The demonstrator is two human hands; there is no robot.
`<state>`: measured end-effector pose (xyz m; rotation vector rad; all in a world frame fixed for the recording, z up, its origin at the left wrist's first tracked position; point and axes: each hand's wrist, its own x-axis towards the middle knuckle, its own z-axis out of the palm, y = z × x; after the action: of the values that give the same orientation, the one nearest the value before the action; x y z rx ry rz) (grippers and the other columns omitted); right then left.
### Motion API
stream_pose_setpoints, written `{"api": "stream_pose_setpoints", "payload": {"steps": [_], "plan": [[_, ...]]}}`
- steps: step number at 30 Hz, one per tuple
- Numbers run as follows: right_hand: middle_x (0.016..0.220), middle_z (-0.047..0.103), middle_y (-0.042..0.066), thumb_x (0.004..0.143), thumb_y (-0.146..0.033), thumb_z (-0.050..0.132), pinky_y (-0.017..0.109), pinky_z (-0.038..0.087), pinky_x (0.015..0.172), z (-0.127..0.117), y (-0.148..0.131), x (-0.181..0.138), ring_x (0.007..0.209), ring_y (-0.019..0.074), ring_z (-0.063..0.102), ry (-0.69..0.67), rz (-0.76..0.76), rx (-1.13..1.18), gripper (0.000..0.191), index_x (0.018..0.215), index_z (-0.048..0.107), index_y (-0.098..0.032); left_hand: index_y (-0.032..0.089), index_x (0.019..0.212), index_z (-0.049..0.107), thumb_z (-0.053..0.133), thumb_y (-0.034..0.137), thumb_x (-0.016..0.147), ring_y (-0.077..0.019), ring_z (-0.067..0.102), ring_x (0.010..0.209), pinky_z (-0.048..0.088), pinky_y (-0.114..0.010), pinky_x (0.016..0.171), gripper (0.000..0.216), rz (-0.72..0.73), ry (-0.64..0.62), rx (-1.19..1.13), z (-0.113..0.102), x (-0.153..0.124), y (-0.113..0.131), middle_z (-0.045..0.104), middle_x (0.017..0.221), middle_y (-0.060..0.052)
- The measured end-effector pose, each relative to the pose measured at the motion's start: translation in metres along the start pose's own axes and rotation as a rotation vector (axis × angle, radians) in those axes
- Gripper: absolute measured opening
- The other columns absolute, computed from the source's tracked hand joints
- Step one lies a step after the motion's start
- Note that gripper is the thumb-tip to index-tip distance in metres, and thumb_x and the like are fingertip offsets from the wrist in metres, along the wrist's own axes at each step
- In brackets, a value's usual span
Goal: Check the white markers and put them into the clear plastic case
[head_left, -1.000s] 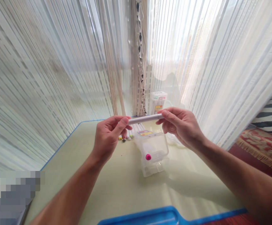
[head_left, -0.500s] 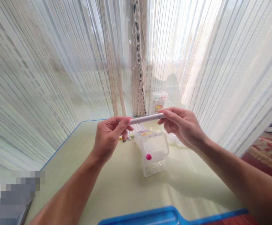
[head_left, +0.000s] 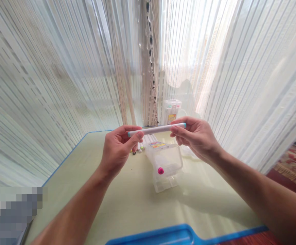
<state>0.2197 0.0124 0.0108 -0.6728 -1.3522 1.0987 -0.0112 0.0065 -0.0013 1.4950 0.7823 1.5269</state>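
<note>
The slim white marker pen with teal caps on both ends (head_left: 156, 129) is held level in the air above the far middle part of the pale green table with a blue rim (head_left: 127, 207). It touches nothing but fingers. The left hand (head_left: 118, 149) pinches the left end between thumb and forefinger, with the other fingers curled under. The right hand (head_left: 197, 136) pinches the right end in the same way, so both hands are closed on the pen and neither is free.

Both caps seem to sit on the pen. I judge that the work is at the stage of holding and looking at the pen, with nothing opened yet. If a cap is to come off, it would call for one hand to grip the barrel firmly and the other to pull straight along the pen, without bending it.

Directly below the pen, a clear plastic box (head_left: 167, 160) lies on the table, and a bright pink marker cap (head_left: 160, 170) shows at its near end. Just behind the left hand, a few loose markers (head_left: 140, 147) lie on the table. Near the far edge stands an upright clear case of markers (head_left: 172, 109). A blue plastic piece (head_left: 168, 234) lies along the near edge. White striped sheer curtains (head_left: 61, 85) close in the table on the far and left sides.
</note>
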Motion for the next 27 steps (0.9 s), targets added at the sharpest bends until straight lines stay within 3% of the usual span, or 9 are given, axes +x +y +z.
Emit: {"api": "stream_pose_setpoints", "payload": {"steps": [5, 12, 19, 27], "plan": [[0.054, 0.065, -0.001, 0.067, -0.026, 0.092, 0.020, 0.035, 0.039, 0.0005, 0.0020, 0.0005, 0.041, 0.0069, 0.051, 0.003, -0.003, -0.012, 0.026, 0.083, 0.074, -0.014, 0.015, 0.091, 0.075, 0.086, 0.024, 0.072, -0.0066, 0.050, 0.046, 0.037, -0.018, 0.043, 0.025, -0.020, -0.005, 0.015, 0.0005, -0.0012, -0.0004, 0.066, 0.060, 0.001], [0.071, 0.075, 0.007, 0.084, -0.034, 0.077, 0.023, 0.024, 0.036, -0.0013, -0.0021, -0.0005, 0.038, 0.0062, 0.048, -0.006, 0.035, 0.015, 0.021, 0.092, 0.077, -0.015, 0.012, 0.092, 0.076, 0.077, 0.035, 0.081, -0.0081, 0.053, 0.047, 0.042, -0.022, 0.047, 0.025, -0.057, 0.045, -0.071, 0.0012, 0.0005, 0.0043, 0.069, 0.066, -0.004], [0.081, 0.079, 0.011, 0.089, -0.032, 0.068, 0.024, 0.027, 0.036, -0.0030, -0.0052, 0.0001, 0.040, 0.0087, 0.052, -0.005, 0.072, 0.075, 0.026, 0.106, 0.075, -0.014, 0.012, 0.100, 0.074, 0.069, 0.038, 0.087, -0.0092, 0.055, 0.046, 0.042, -0.022, 0.046, 0.030, -0.092, 0.043, -0.178, 0.0008, 0.0026, 0.0044, 0.070, 0.069, -0.004], [0.067, 0.074, 0.006, 0.079, -0.034, 0.082, 0.022, 0.027, 0.034, -0.0026, -0.0001, 0.0015, 0.036, 0.0069, 0.049, 0.000, 0.022, 0.000, 0.023, 0.090, 0.075, -0.015, 0.013, 0.098, 0.073, 0.079, 0.031, 0.080, -0.0078, 0.053, 0.047, 0.040, -0.020, 0.047, 0.026, -0.055, 0.014, 0.008, 0.0013, -0.0009, 0.0025, 0.069, 0.065, -0.002]]}}
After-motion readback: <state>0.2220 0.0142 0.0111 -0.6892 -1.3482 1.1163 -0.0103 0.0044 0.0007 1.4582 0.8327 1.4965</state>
